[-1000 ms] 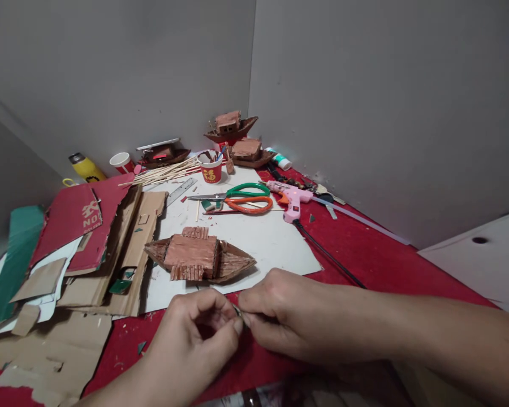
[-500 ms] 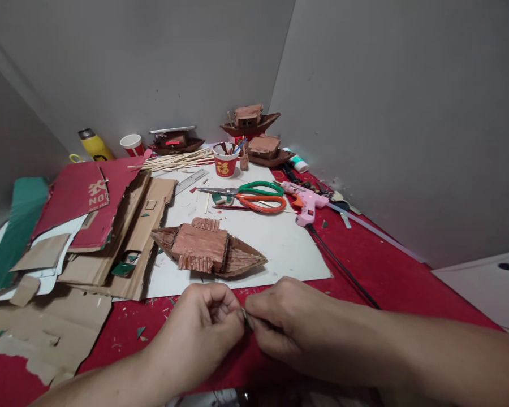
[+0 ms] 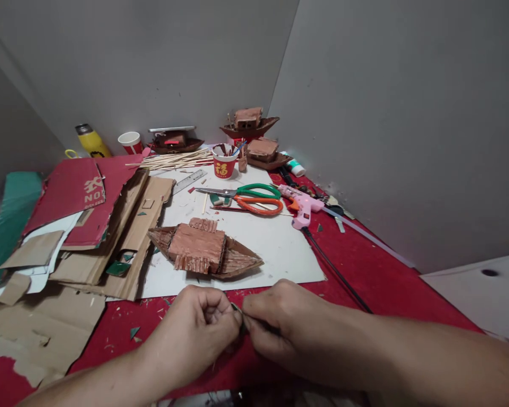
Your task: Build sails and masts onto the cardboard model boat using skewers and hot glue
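My left hand (image 3: 207,316) is closed in a pinch near the front edge of the table. Facing it, my right hand (image 3: 275,316) pinches too, and the fingertips of both hands meet. Between them a sliver of a small dark piece (image 3: 236,307) shows; most of it is hidden by the fingers, so its kind is unclear. Just beyond my hands a brown model boat (image 3: 199,246) with a flat-roofed cabin and ridged side flaps rests on a white board (image 3: 292,249).
Scissors (image 3: 258,198) and a pink hot glue gun (image 3: 301,204) lie behind the boat. Cardboard sheets (image 3: 80,271) pile up at left. Thin sticks (image 3: 173,159), a red and white cup (image 3: 224,163) and more model boats (image 3: 249,122) stand along the back wall.
The view has shifted slightly, so the table things appear a little further left. Both hands keep pinching together, and the small dark piece shows a bit more between the fingertips.
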A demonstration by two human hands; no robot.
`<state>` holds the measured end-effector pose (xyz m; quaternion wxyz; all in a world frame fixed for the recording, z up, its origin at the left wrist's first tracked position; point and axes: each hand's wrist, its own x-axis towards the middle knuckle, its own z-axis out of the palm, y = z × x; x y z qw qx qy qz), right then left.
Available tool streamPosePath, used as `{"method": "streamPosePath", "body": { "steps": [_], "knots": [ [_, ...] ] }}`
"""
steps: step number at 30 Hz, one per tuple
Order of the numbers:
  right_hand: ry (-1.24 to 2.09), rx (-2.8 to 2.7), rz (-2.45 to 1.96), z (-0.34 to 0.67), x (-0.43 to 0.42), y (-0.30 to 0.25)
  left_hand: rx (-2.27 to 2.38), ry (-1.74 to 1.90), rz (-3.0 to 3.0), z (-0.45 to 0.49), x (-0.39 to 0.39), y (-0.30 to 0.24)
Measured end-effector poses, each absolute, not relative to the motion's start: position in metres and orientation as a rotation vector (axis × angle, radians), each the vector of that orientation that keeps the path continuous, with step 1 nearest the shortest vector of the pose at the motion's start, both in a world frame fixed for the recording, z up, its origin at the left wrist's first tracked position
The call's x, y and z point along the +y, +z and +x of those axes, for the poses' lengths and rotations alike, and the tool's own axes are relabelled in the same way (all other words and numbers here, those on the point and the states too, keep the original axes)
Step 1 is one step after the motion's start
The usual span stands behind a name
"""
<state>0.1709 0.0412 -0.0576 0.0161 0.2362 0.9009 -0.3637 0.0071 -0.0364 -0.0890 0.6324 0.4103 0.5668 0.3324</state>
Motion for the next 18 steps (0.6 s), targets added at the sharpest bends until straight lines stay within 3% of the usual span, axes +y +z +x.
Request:
{"method": "streamPosePath", "body": {
  "steps": [10, 18],
  "knots": [
    [-0.994, 2.84, 0.68, 0.169, 0.038, -0.061, 1.322, 0.815, 0.821, 0.015, -0.035, -0.081],
    [-1.351, 2.859, 0.68, 0.172, 0.042, -0.068, 1.266, 0.833, 0.863, 0.013, -0.04, -0.088]
  ]
}}
